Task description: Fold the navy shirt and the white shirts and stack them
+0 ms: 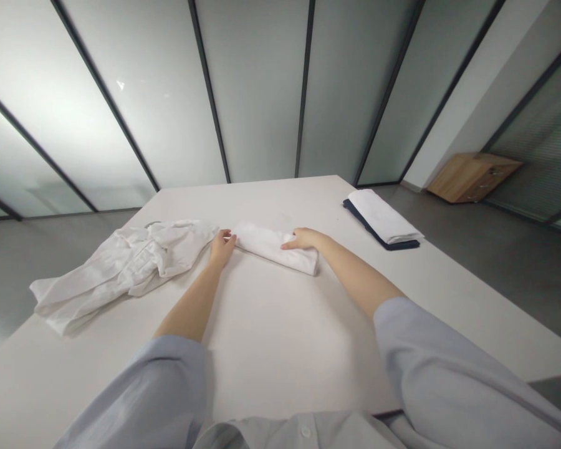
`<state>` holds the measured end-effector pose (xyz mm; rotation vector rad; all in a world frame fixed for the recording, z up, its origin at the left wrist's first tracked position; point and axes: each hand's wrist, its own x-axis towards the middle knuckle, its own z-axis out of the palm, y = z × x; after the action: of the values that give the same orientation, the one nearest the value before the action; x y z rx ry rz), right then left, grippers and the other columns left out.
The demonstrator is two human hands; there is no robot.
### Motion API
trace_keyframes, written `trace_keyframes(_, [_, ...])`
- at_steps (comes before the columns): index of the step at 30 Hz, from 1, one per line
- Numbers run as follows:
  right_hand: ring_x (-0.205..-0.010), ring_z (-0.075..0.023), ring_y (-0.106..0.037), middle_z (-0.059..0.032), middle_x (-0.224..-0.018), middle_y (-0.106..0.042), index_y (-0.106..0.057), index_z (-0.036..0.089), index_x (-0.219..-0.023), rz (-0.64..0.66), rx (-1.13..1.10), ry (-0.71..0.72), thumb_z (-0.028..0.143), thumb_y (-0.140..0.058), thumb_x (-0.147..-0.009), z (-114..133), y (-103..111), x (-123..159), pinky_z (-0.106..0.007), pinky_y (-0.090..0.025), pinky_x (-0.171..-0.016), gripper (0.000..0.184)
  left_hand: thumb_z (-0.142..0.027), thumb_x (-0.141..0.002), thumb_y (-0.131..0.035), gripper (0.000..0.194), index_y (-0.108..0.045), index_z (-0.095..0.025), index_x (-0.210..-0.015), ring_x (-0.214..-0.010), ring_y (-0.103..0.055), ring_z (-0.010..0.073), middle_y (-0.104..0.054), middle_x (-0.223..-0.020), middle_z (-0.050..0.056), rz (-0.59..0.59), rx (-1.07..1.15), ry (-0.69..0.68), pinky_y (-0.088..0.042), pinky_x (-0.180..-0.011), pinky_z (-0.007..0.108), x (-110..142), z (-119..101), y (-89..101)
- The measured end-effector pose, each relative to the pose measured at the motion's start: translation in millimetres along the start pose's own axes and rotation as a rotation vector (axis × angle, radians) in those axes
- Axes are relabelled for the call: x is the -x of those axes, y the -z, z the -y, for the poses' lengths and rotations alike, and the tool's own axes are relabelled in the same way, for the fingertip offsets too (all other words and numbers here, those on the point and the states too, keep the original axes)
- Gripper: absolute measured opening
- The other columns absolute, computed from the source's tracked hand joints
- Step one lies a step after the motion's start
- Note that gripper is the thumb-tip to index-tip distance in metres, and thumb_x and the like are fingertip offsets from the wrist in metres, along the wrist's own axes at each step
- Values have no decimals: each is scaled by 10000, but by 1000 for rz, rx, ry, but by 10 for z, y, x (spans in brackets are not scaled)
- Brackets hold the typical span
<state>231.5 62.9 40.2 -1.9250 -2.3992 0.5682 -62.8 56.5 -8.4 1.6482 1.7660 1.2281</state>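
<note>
Rests the right hand [307, 239] on the right part of the folded cloth [266, 245], thumb on top, and curls the left hand [222, 246] loosely at its left end, mid-tabletop [290, 337], seemingly to steady both ends; cannot tell firm grip from light contact with either. Has the rumpled garment [131, 262] just to the left and the stack [383, 215] well apart at far right, likely to leave working room between.

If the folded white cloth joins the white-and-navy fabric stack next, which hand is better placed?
Probably the right hand, on the end of the folded white cloth nearer the white-and-navy fabric stack; the left hand is at the opposite end, beside the crumpled white garment.
</note>
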Motion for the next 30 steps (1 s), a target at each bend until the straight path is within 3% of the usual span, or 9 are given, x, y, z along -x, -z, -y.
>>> trace_keyframes(7, [-973, -274, -670, -123, -1079, -719, -712, 191, -1004, 24, -42, 57, 672, -671, -718, 40, -48, 69, -303, -491, -798, 561, -368, -808, -550, 315, -616, -170, -1044, -858, -650, 203, -691, -1029, 99, 0, -35, -14, -483, -768, 312, -10, 16, 8])
trace_keyframes(14, [-905, -248, -682, -72, -1011, -740, -717, 207, -944, 13, -187, 102, 513, -749, -692, -84, 37, 39, -287, -503, -762, 397, -397, -800, -543, 312, -629, -184, -1012, -779, -649, 200, -693, -900, 67, -2, -60, 20, -472, -688, 298, -17, 21, 29])
trace_keyframes(17, [-879, -253, -685, -67, -998, -741, -713, 217, -943, 11, -180, 43, 486, -796, -628, -270, 150, 0, -296, -509, -733, 422, -403, -805, -535, 309, -629, -200, -1019, -750, -646, 193, -688, -867, 52, -3, -72, 22, -469, -681, 295, -9, 24, 33])
trace_keyframes(21, [-846, -273, -688, -108, -999, -736, -711, 188, -989, -12, -203, -143, 454, -814, -607, -556, 277, 22, -325, -509, -715, 477, -405, -814, -520, 342, -620, -189, -1060, -705, -636, 198, -679, -811, 49, 42, -109, 20, -467, -668, 301, 16, 5, 28])
trace_keyframes(23, [-885, -276, -686, -130, -1034, -728, -699, 168, -1033, -63, -176, -225, 481, -749, -688, -672, 304, 87, -321, -502, -731, 469, -401, -810, -524, 347, -621, -182, -1061, -715, -638, 204, -680, -819, 58, 66, -146, 8, -470, -684, 307, 24, -13, 22])
trace_keyframes(26, [-1008, -300, -656, -172, -1120, -697, -678, 155, -1088, -260, -31, -302, 555, -608, -805, -792, 329, 232, -333, -486, -783, 495, -390, -795, -537, 330, -628, -183, -1035, -761, -649, 214, -689, -880, 76, 90, -199, -28, -476, -722, 314, 21, -32, 16])
trace_keyframes(30, [-1028, -319, -641, -188, -1094, -694, -664, 173, -1081, -459, 123, -350, 612, -523, -858, -951, 468, 441, -366, -469, -811, 511, -386, -795, -530, 322, -627, -188, -1029, -785, -653, 227, -689, -871, 79, 107, -232, -37, -483, -751, 327, 15, -38, 29])
